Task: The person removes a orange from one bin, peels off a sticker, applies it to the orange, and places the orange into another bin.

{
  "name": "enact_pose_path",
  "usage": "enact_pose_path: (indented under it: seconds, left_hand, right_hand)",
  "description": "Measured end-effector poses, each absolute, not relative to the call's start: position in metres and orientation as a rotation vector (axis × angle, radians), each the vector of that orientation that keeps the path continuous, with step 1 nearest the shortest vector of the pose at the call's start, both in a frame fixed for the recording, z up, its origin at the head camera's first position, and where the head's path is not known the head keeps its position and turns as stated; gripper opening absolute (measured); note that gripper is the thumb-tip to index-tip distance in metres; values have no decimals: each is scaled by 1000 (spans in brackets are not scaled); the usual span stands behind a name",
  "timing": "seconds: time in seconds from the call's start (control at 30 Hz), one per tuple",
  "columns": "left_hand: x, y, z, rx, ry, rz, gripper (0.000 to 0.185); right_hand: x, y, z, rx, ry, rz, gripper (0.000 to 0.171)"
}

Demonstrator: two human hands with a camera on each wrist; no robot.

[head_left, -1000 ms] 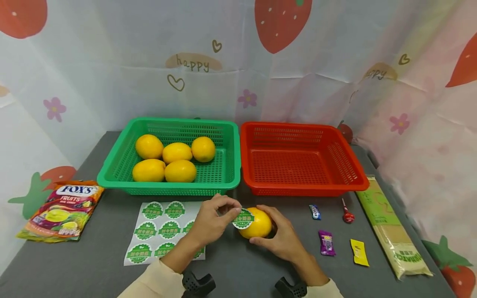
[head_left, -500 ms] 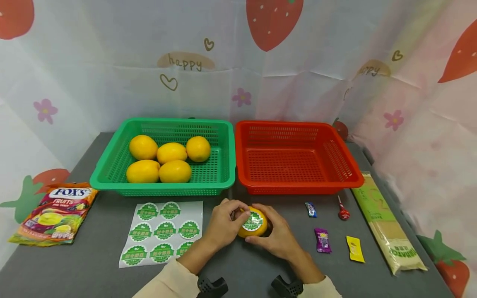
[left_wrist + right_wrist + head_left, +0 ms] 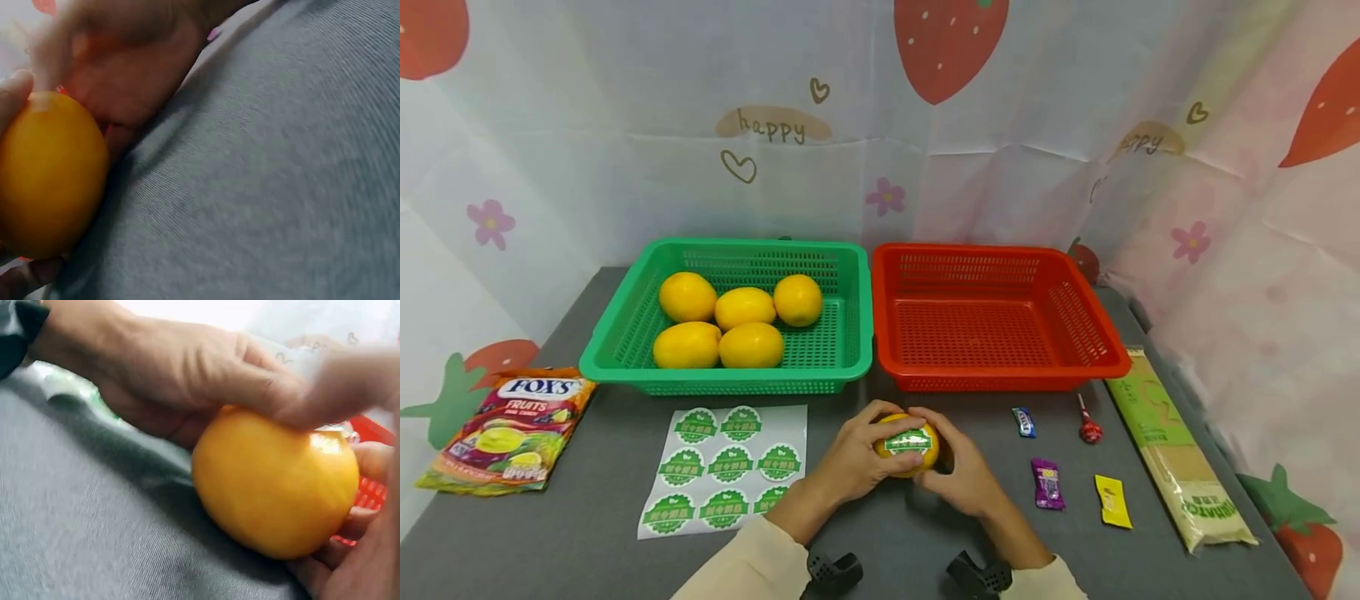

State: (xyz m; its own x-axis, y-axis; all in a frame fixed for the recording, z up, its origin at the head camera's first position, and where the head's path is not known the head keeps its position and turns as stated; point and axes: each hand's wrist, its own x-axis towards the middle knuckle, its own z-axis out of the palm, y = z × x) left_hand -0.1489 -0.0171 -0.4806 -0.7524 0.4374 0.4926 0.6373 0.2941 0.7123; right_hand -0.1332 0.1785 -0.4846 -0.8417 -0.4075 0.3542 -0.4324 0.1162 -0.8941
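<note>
Both hands hold one yellow lemon (image 3: 908,447) on the grey table (image 3: 880,550), in front of the two baskets. A round green sticker (image 3: 907,440) sits on its top. My left hand (image 3: 855,457) curls round the lemon's left side and my right hand (image 3: 958,471) cups its right side. The left wrist view shows the lemon (image 3: 50,175) with fingers on it, and the right wrist view shows the lemon (image 3: 275,484) under the left hand (image 3: 187,381). A sheet of green stickers (image 3: 722,467) lies just to the left.
A green basket (image 3: 625,321) holds several lemons (image 3: 741,321); a red basket (image 3: 1116,346) stands beside it. A Fox's candy bag (image 3: 508,429) lies far left. Small candies (image 3: 1047,483), a lollipop (image 3: 1088,427) and a long packet (image 3: 1180,454) lie at the right.
The left hand brought the sticker onto the lemon and let go of it. Both hands have closed round the lemon and turned it so the sticker faces up.
</note>
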Motion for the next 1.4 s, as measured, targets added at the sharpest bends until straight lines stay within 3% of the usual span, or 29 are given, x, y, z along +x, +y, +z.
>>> enact_pose_path:
  seconds: [0.17, 0.3, 0.57, 0.67, 0.87, 1.07, 1.2, 1.4]
  left_hand:
    - [-150, -15, -477, -921, -2460, -1587, 56]
    - [-154, -23, -475, -938, -2480, -1796, 47]
    - [-172, -36, -467, -1078, -2488, -1982, 50]
    - [-170, -35, -465, -1087, -2515, -1923, 45]
    - [-162, -29, -463, -1034, -2587, -1748, 33]
    - [-159, -27, -461, -950, -2711, -1582, 54]
    - [-158, -25, -458, -961, -2761, -1535, 62]
    - [-159, -22, -455, -965, -2779, -1521, 60]
  right_hand:
    - [-132, 169, -479, 600, -2221, 2178, 35]
    - [-132, 161, -480, 445, -2286, 2132, 36]
    - [-144, 180, -478, 698, -2172, 2436, 37]
    - [-147, 197, -472, 668, -2210, 2499, 37]
    - [-142, 245, -420, 542, -2300, 2109, 30]
    - [-152, 297, -368, 420, -2253, 1651, 29]
    - [-165, 327, -360, 311, -2336, 1394, 36]
    - [-179, 354, -364, 215, -2537, 1206, 49]
